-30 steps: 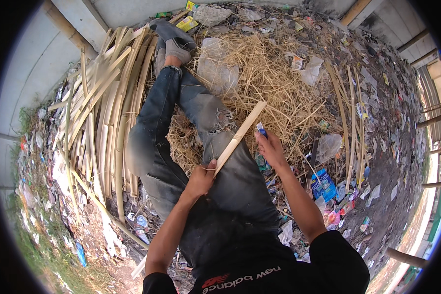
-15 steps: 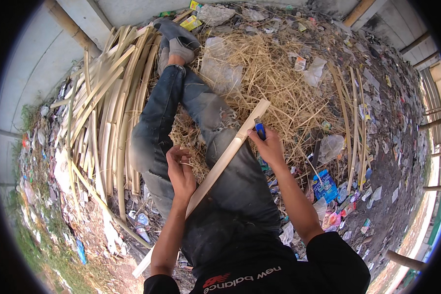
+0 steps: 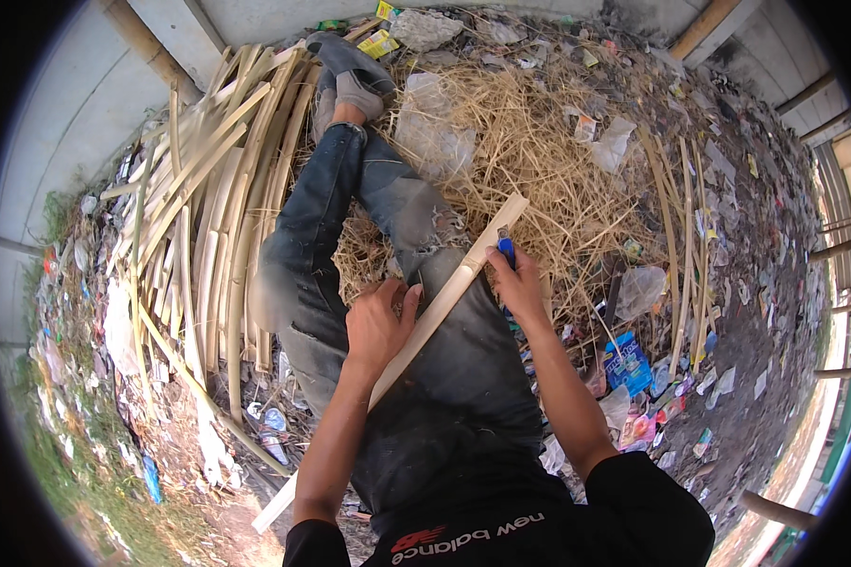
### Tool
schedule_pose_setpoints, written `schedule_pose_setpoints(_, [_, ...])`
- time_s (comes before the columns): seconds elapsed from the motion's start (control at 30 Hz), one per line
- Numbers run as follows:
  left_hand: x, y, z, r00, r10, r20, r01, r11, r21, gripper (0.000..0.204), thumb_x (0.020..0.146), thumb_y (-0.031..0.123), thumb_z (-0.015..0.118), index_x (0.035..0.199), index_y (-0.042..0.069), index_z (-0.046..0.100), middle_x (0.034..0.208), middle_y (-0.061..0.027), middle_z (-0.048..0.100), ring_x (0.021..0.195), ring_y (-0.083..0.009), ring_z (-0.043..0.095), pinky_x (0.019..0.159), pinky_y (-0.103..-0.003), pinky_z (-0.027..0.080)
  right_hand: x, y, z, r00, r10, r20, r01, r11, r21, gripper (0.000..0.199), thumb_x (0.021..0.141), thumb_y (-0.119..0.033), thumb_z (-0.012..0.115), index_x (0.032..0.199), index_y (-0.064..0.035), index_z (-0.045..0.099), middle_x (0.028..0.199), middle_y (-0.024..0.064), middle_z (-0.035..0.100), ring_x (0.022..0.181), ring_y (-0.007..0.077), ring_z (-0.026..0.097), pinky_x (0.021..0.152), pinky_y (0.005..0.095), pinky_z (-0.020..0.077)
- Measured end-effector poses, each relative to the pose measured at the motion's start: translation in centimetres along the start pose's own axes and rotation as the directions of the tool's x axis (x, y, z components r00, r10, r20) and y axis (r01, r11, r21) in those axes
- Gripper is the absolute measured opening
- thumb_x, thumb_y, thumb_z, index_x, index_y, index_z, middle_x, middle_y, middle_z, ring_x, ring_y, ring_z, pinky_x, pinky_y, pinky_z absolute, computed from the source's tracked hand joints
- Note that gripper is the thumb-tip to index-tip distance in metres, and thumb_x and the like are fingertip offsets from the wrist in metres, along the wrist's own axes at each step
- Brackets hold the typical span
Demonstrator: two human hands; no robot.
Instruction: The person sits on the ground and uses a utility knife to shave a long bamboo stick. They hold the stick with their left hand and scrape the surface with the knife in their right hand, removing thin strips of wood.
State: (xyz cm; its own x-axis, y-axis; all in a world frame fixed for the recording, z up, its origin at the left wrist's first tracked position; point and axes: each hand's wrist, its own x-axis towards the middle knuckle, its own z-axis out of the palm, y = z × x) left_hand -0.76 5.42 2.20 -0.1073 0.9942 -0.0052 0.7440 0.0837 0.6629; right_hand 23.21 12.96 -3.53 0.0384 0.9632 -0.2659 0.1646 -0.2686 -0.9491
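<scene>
Here's the right hand [image 3: 520, 285], fingers wrapped round a blue cutter [image 3: 507, 251], holding it right by the upper end of a pale, split strip [image 3: 456, 286]. That strip runs slantwise over the dark trousers [image 3: 449, 378], across the thigh, passing under the left forearm and poking out beyond it at the lower left. And the left hand [image 3: 376, 326]? Back turned up, fingers bent down, thumb apart from them, just beside the strip's near edge; whether those fingers grip anything, I can't tell from here. Look left of the legs: a big pile of strips [image 3: 219, 227], long, pale and overlapping. Beyond the knees, a heap of straw-coloured shavings [image 3: 520, 142] spreads out, with a clear plastic sheet [image 3: 435, 128] at its left. Over to the right, a few loose strips [image 3: 686, 236] lie lengthwise, and a blue packet [image 3: 626, 365] sits near the right forearm amid scattered litter.
</scene>
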Motion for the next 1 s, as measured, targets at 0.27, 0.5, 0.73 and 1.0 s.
schedule_pose_setpoints(0.27, [0.4, -4.1, 1.8, 0.941, 0.089, -0.327, -0.033, 0.984, 0.176, 0.024, 0.089, 0.014, 0.075, 0.109, 0.0, 0.071, 0.092, -0.0166, 0.073, 0.083, -0.0405, 0.07, 0.075, -0.047, 0.055, -0.1, -0.8, -1.1, 0.997, 0.082, -0.012, -0.078, 0.976, 0.202, 0.033, 0.104, -0.037, 0.063, 0.097, -0.0047, 0.067, 0.068, -0.0049, 0.049, 0.059, 0.007, 0.047, 0.054, 0.0265, 0.0372])
schedule_pose_setpoints(0.5, [-1.0, -1.5, 0.3, 0.997, 0.05, -0.062, -0.058, 0.991, -0.124, 0.044, 0.09, 0.024, 0.077, 0.12, -0.005, 0.066, 0.104, -0.0241, 0.07, 0.089, -0.0452, 0.07, 0.083, -0.049, 0.056, 0.6, 2.2, -1.5, 0.999, -0.033, -0.027, 0.035, 0.995, 0.094, 0.044, 0.11, -0.045, 0.05, 0.1, -0.0043, 0.063, 0.069, -0.0038, 0.048, 0.06, 0.0099, 0.044, 0.058, 0.0286, 0.0399])
schedule_pose_setpoints(0.73, [-2.6, 1.2, 1.7, 0.992, 0.064, 0.108, -0.07, 0.996, 0.049, 0.042, 0.085, 0.028, 0.081, 0.114, 0.002, 0.067, 0.097, -0.0191, 0.07, 0.089, -0.0414, 0.071, 0.076, -0.049, 0.057, -2.4, -3.1, -1.6, 0.949, -0.279, 0.149, 0.316, 0.862, -0.397, 0.051, 0.108, -0.047, 0.051, 0.096, 0.0013, 0.062, 0.077, 0.0208, 0.067, 0.074, 0.0411, 0.068, 0.066, 0.0498, 0.049])
schedule_pose_setpoints(1.0, [-4.0, 1.0, 1.4, 0.995, 0.065, 0.07, -0.068, 0.997, 0.037, 0.035, 0.084, 0.025, 0.082, 0.109, 0.008, 0.066, 0.097, -0.0161, 0.069, 0.082, -0.0412, 0.071, 0.071, -0.05, 0.057, -4.7, -2.4, -0.8, 0.872, -0.302, 0.384, 0.488, 0.591, -0.642, 0.059, 0.106, -0.048, 0.054, 0.076, 0.0022, 0.065, 0.063, 0.0261, 0.063, 0.062, 0.0478, 0.064, 0.061, 0.0543, 0.051])
